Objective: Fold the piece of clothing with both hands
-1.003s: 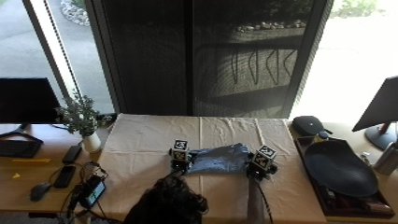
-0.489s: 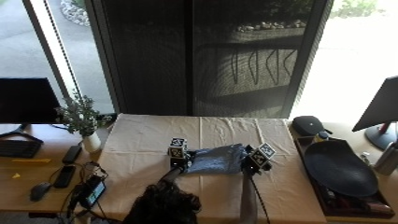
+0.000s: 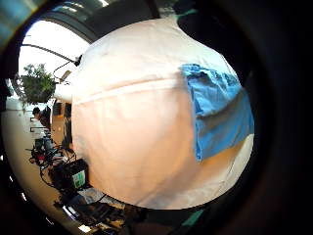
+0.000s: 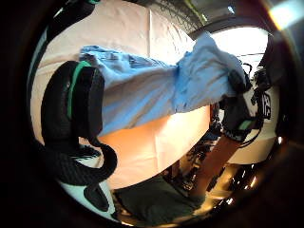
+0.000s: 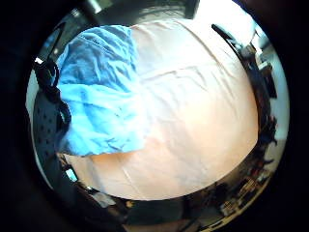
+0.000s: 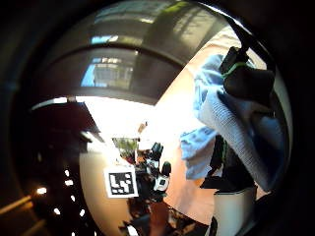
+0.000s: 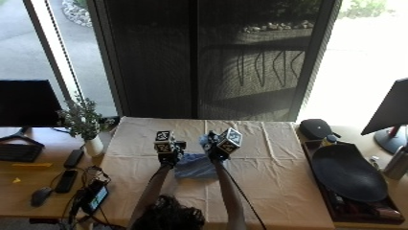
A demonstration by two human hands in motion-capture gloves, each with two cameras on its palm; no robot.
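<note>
Centre of the outside view, lower half: blue garment [image 7: 194,167] lies bunched on the cream tablecloth [image 7: 280,163], between and just below both gloved hands. Left hand [image 7: 167,152] and right hand [image 7: 215,148] sit close together above the cloth's far edge.

Step, as I read it: mid-fold, both hands carrying one edge of the garment across itself. Part of it is lifted, part rests on the table.

Grips:
- Left thumb-side palm view: garment [image 4: 156,85] drapes across the palm, a black finger [image 4: 71,104] curled over it. Looks like the left hand grips the fabric.
- Right thumb-side palm view: fabric [image 6: 231,123] bunched right against the palm, a fingertip [image 6: 243,73] pressed over it. Right hand pinches the cloth too.
- Little-finger views show the garment's hanging part over the tablecloth [image 3: 132,122], garment [image 5: 96,92] at upper left of the right-hand one.

Next move calls for laying the carried edge down flush on the lower layer, corners matched, then releasing and smoothing.

Hard to make out:
- Fingers in the outside view, too small and covered from above.
- Garment type: no sleeves, collar or legs readable.
- How many folds are already in, layers are lumped.
- Person's head cuts off the near table edge at bottom centre.
</note>
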